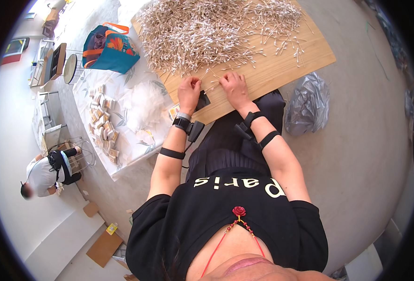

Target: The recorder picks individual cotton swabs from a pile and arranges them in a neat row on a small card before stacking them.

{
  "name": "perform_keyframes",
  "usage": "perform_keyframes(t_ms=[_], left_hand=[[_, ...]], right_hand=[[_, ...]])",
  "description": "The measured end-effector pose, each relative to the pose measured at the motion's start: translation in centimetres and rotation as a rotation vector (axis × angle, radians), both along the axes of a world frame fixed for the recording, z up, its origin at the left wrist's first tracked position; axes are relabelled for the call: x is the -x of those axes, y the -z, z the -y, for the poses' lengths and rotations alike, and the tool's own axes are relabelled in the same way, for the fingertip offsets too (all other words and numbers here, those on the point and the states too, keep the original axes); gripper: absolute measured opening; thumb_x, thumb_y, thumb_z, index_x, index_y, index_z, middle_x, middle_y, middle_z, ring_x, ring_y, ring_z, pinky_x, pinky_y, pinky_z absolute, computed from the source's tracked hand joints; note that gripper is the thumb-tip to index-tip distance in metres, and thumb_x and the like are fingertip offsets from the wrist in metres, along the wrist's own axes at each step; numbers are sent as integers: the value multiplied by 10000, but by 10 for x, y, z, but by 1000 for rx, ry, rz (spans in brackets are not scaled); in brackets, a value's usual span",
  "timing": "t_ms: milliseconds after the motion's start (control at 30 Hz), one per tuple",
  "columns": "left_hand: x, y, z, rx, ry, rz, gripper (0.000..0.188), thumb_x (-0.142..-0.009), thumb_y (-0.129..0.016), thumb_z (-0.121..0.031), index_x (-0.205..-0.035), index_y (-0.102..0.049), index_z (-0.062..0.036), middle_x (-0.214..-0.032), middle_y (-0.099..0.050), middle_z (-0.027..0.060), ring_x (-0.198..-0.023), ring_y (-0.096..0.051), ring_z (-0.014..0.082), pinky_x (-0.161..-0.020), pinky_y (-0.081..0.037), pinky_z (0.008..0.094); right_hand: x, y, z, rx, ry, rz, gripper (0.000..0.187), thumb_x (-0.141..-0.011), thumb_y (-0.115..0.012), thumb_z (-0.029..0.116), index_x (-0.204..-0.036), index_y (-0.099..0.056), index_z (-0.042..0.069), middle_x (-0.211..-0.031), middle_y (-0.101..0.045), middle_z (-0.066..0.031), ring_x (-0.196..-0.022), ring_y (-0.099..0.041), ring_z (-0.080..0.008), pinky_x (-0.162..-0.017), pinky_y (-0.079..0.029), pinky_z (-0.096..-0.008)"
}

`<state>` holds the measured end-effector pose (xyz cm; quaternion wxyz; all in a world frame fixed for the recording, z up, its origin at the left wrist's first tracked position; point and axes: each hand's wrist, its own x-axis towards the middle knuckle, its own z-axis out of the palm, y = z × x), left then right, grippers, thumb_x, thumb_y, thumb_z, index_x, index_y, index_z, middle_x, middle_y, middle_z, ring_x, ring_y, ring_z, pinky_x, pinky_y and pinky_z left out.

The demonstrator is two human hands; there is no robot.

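A big loose heap of white-tipped cotton swabs covers the far part of a wooden board in front of me. At the board's near edge my left hand is closed, thumb and fingers pinched at the ends of a few swabs. Facing it, my right hand is also pinched, its fingertips on swabs that lie between the two hands. How many swabs each hand grips is too small to tell. A small dark flat object lies beside my left wrist, partly hidden by it.
Left of the board, a cloth-covered table carries several small filled packs, a heap of clear plastic bags and a teal tote bag. A grey plastic sack stands at right. Another person sits far left.
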<state>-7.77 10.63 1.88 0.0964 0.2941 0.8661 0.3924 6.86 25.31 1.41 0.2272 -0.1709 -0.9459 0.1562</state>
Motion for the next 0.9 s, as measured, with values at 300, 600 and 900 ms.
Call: perform_keyframes(t_ms=[300,600,900], left_hand=[[-14,-4,3,5,63,-209,168,-827,-795,-125,-975,-731,-78,-967,-649,133,-943,-633,348,-833,-497,455],[-29,-13,2,171,233,-353,129,-839,-781,-159,-940,-715,-112,-964,-647,95,-988,-606,316,-888,-435,456],[-17,-12,-6,239,312,-397,100,-819,-749,-172,-867,-706,-96,-934,-662,112,-960,-619,328,-865,-450,465]], right_hand=[[-4,-3,-7,-6,-36,-16,130,-891,-611,110,-981,-704,128,-1021,-627,-41,-1033,-605,-233,-899,-441,-403],[2,-11,-10,-92,-95,56,106,-883,-613,130,-944,-700,125,-1006,-632,-35,-1031,-606,-228,-895,-443,-398],[12,-11,-16,-346,-194,63,107,-880,-607,174,-918,-688,114,-1016,-648,-63,-1060,-605,-238,-936,-453,-402]])
